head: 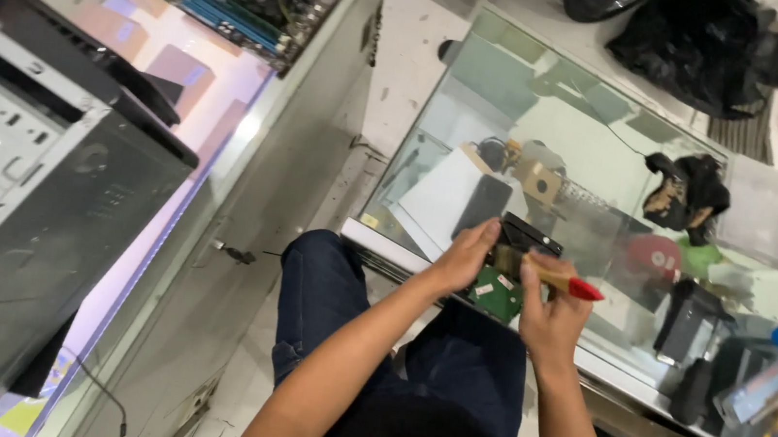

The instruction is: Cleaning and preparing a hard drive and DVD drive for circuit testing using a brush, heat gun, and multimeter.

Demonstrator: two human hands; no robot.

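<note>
Dark-trousered knees [365, 343] sit nearest, with a grey computer case [29, 207] at the left and a glass display counter [572, 152] ahead. Over the counter's near edge, the left hand [463, 256] clasps a hard drive [508, 266] by its sides, green circuit board showing. It looks rigid, fairly weighty and delicate, best held by the edges. The right hand [549, 310] pinches what seems a small brush [558, 280] with a red tip against it.
</note>
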